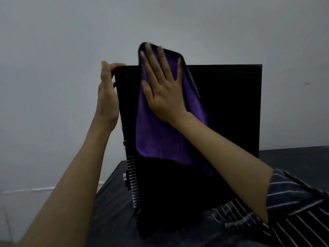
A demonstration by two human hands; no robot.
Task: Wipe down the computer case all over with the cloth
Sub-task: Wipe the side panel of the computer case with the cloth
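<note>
The black computer case (231, 113) stands upright on a dark covered surface (110, 211), its broad side panel facing the camera and its narrow ribbed edge turned to the left. That panel is closed and dark, so what the case holds cannot be told. The purple cloth (160, 139), edged in black, lies flat against the upper left part of the side panel, with its top corner rising above the case's top edge and its lower end hanging about halfway down the panel. The right hand (163, 90) lies on the cloth with palm flat and fingers spread straight, pressing it to the panel near the case's top left corner. The left hand (106, 97) is at that same corner on the narrow side, its fingers curled over the top edge and its palm along the case's left edge, gripping it. Lower on that edge runs a column of pale vent slots (132, 184) with a small round knob (125, 177) just beside it. A dark striped sleeve (293, 202) lies at the case's lower right, and a plain grey wall (53, 41) stands behind the case.
</note>
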